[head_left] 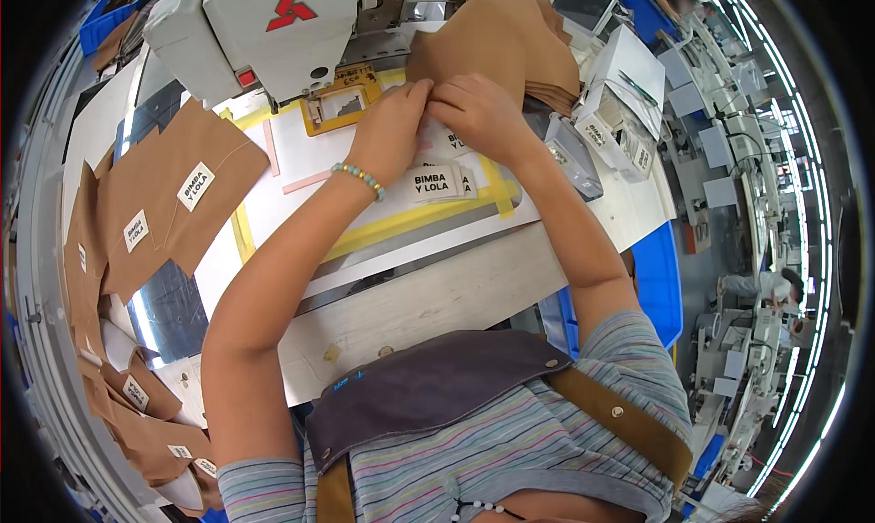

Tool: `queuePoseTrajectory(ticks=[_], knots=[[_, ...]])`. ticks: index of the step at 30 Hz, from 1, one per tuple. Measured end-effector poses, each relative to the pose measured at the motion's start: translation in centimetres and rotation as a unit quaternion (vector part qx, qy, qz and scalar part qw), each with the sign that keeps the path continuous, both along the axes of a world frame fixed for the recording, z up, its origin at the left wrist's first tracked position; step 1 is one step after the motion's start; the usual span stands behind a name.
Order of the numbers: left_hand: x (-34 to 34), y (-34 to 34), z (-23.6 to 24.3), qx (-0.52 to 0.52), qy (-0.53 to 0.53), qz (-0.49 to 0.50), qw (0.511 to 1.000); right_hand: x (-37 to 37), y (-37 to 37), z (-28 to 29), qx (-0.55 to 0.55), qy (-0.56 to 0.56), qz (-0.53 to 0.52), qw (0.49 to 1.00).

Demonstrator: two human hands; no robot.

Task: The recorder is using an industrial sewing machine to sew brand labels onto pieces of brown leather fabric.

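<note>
My left hand, with a beaded bracelet at the wrist, and my right hand meet fingertip to fingertip over the work surface. Both have their fingers curled in a pinch at the near corner of a stack of brown panels. What lies between the fingertips is hidden. Just below the hands sits a small pile of white labels with black lettering; another label shows partly under my right hand. Left of my left hand is a yellow clamp frame beneath the white sewing machine head.
Brown panels bearing white labels overlap at the left and hang down the table's side. Yellow tape borders the white work sheet. A clear plastic box and a white box stand right. A blue bin is below the table edge.
</note>
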State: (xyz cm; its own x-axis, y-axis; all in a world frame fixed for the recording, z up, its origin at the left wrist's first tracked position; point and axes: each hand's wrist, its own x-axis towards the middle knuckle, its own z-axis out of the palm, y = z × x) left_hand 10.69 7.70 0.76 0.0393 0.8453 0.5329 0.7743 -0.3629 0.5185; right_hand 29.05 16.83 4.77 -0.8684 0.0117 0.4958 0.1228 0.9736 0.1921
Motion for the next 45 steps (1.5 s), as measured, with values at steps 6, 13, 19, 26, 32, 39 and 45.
queuePoseTrajectory(ticks=[6,13,19,26,32,39,45], knots=[[-0.5,1.4,-1.0,0.054,-0.023,0.03,0.998,3.4,-0.6,0.5,0.018,0.038,-0.172,0.984],[-2.6,-2.4,-0.9,0.067,0.098,0.008,0.993,4.4,-0.1,1.6,0.018,0.075,-0.208,0.975],[-7.1,-7.3,-1.3,0.046,0.256,0.015,0.965,1.1,-1.8,0.9,0.03,0.086,-0.091,0.992],[-12.6,-12.3,-0.7,-0.001,0.381,0.115,0.918,-1.6,-4.4,-1.5,-0.077,-0.014,-0.045,0.996],[-10.9,-15.5,0.0,-0.038,0.271,0.112,0.955,-0.2,-4.9,-1.4,-0.155,-0.096,-0.108,0.977],[-9.5,-16.8,-0.3,-0.121,0.19,0.097,0.969,1.0,-6.4,-2.7,-0.173,-0.161,-0.13,0.963],[-9.0,-17.6,-0.1,-0.109,0.186,0.115,0.97,1.7,-6.2,-2.9,-0.164,-0.145,-0.134,0.966]])
